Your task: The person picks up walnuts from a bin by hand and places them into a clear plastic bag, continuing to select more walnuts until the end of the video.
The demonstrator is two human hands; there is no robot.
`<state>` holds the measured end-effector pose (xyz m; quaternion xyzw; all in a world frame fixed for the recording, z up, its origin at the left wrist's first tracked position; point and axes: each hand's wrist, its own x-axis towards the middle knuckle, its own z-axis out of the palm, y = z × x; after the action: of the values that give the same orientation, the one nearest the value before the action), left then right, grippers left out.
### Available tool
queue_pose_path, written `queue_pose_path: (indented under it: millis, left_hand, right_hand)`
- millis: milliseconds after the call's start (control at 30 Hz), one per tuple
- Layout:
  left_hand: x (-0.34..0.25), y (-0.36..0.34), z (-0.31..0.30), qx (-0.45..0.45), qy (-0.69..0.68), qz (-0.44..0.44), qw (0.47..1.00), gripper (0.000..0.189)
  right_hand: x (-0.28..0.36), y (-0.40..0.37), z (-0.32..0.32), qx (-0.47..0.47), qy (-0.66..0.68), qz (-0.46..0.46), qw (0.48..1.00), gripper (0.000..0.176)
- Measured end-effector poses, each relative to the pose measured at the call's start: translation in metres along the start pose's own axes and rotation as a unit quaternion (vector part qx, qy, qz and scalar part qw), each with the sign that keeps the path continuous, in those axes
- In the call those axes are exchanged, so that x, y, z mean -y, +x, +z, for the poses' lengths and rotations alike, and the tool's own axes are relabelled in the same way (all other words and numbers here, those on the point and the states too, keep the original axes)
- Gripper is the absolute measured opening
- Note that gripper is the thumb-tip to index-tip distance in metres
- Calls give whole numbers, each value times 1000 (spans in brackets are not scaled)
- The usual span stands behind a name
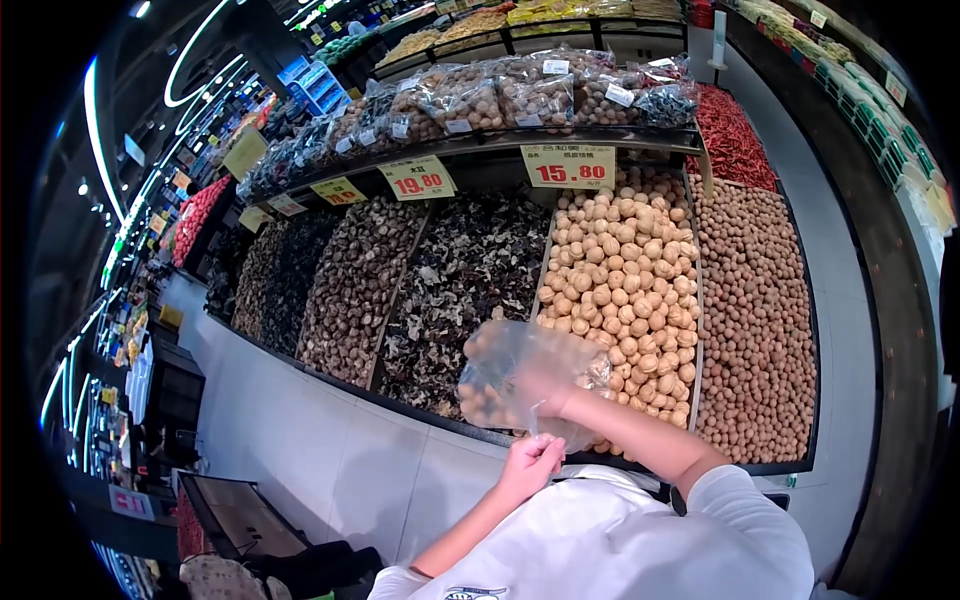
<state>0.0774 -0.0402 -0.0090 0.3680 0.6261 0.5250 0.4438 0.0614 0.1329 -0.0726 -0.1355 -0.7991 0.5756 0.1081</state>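
Walnuts (pixel 645 270), round and tan, lie near a clear plastic bag (pixel 492 352), likely limp, best rim-held; left hand (pixel 531 467) pinches it, right hand's (pixel 543 388) grip unclear.

A shop, shown by bins of loose walnuts (pixel 628 285), price signs (pixel 568 167) and bagged goods (pixel 480 100) on a shelf.

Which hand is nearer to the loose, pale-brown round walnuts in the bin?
Right. The right hand, seen through the clear plastic bag, is close beside the walnuts; the left hand is farther off, at the bag's near edge.
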Motion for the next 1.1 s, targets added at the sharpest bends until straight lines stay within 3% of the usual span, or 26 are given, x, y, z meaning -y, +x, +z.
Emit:
queue_pose_path:
  millis: [200,367,533,833,1100]
  left_hand:
    - [0,-8,1,-12,-6,-3,1000,29]
    - [0,-5,1,-10,11,13,1000,28]
    - [-2,-4,1,0,21,5,1000,31]
    - [-5,-3,0,1,25,18,1000,31]
    - [-1,-5,-6,-4,10,2,1000,31]
  right_hand:
    - [1,18,33,-8,219,20,975,19]
    - [8,20,26,29,409,55,910,19]
    - [15,16,18,64,498,72,862,19]
    - [14,17,20,68,498,72,861,20]
    - [13,21,28,38,370,48,927,20]
